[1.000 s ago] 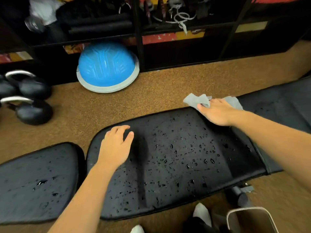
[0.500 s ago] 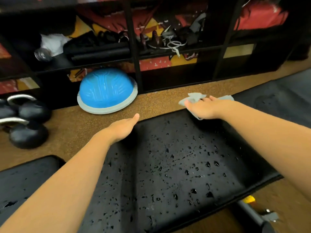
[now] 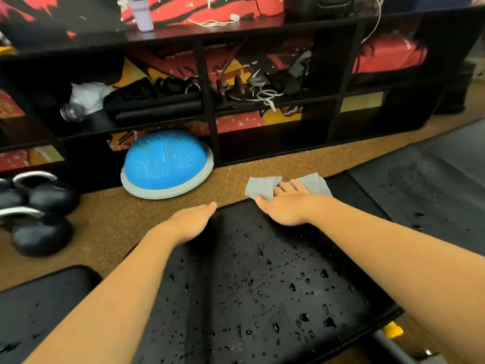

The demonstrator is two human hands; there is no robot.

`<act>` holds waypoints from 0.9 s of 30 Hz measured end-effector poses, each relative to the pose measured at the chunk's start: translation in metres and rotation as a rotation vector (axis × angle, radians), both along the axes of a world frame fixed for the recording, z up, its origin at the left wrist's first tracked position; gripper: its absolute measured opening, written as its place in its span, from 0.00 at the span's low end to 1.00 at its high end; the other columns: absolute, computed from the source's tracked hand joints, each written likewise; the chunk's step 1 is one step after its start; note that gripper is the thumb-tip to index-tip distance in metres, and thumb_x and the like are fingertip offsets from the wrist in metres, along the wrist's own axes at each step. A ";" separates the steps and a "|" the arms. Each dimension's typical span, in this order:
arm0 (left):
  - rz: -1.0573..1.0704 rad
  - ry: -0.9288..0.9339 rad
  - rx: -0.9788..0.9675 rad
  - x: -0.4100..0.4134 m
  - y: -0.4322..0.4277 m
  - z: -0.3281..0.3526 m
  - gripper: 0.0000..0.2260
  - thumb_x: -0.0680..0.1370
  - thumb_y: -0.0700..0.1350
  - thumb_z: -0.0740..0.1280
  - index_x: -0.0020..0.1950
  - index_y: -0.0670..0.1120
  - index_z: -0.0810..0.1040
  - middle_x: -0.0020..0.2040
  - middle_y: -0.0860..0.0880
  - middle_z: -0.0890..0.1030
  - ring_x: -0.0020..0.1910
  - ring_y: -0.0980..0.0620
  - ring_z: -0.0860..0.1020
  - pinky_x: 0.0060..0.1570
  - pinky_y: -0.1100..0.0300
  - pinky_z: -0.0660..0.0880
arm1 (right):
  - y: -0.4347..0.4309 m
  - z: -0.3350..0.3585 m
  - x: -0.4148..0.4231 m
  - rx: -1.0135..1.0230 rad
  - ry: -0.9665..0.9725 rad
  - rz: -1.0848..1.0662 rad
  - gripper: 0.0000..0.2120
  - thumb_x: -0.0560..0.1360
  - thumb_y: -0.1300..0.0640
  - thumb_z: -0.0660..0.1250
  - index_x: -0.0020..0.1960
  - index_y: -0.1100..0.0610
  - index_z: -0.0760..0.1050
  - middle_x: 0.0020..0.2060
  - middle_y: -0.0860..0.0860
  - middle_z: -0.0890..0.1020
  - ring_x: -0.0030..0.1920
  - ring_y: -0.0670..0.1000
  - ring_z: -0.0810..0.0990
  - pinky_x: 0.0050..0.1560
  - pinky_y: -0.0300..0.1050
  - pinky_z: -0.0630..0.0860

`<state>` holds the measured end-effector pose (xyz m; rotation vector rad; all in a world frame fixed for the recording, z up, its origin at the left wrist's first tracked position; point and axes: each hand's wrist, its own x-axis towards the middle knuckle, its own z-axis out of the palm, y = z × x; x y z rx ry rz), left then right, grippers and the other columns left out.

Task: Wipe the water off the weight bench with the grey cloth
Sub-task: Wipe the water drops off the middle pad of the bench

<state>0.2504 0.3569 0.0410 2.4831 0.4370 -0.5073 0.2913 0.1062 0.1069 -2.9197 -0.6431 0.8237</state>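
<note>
**First onlooker:** Reading from the left, what's in shot?

**Second onlooker:** Two black kettlebells (image 3: 39,232) on the cork floor (image 3: 110,227), then a blue balance dome (image 3: 165,161) against the black shelving (image 3: 210,122).

**First onlooker:** And the person?

**Second onlooker:** Leaning over the weight bench (image 3: 262,306). The left hand (image 3: 191,222) is at the pad's far left corner, fingers straight and together, holding nothing. Whether it touches the pad, I can't tell.

**First onlooker:** Where's the grey cloth?

**Second onlooker:** The grey cloth (image 3: 261,186) lies at the pad's far edge, partly overhanging toward the floor, under the right hand (image 3: 288,206) — fingers flat and slightly spread, pressing it down, not curled round it. Water drops (image 3: 304,317) bead across the pad between the two forearms.
</note>
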 end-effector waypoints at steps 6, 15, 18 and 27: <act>-0.034 -0.069 0.080 -0.001 0.007 -0.016 0.19 0.76 0.67 0.48 0.55 0.63 0.74 0.64 0.56 0.78 0.66 0.48 0.74 0.70 0.42 0.64 | -0.042 0.009 0.025 0.013 -0.163 -0.080 0.27 0.86 0.42 0.38 0.80 0.48 0.61 0.79 0.57 0.64 0.79 0.56 0.60 0.76 0.53 0.54; -0.022 -0.045 0.093 -0.014 -0.009 -0.008 0.21 0.84 0.57 0.44 0.71 0.55 0.68 0.75 0.49 0.68 0.75 0.44 0.64 0.70 0.42 0.55 | -0.022 0.002 -0.001 0.122 -0.051 -0.132 0.30 0.86 0.41 0.40 0.81 0.54 0.58 0.83 0.54 0.53 0.83 0.55 0.47 0.80 0.53 0.40; -0.045 -0.044 0.126 -0.016 -0.010 -0.008 0.19 0.84 0.55 0.43 0.66 0.53 0.69 0.73 0.47 0.69 0.73 0.42 0.65 0.67 0.41 0.57 | -0.026 0.002 0.018 0.011 -0.127 -0.212 0.30 0.85 0.40 0.37 0.79 0.50 0.63 0.81 0.58 0.59 0.81 0.58 0.56 0.79 0.55 0.45; -0.031 -0.097 0.175 -0.021 -0.012 -0.011 0.13 0.84 0.53 0.44 0.54 0.54 0.66 0.64 0.45 0.72 0.67 0.41 0.70 0.65 0.40 0.62 | 0.032 -0.023 -0.028 0.088 -0.133 0.058 0.31 0.85 0.40 0.39 0.83 0.55 0.52 0.81 0.56 0.60 0.82 0.52 0.49 0.80 0.50 0.39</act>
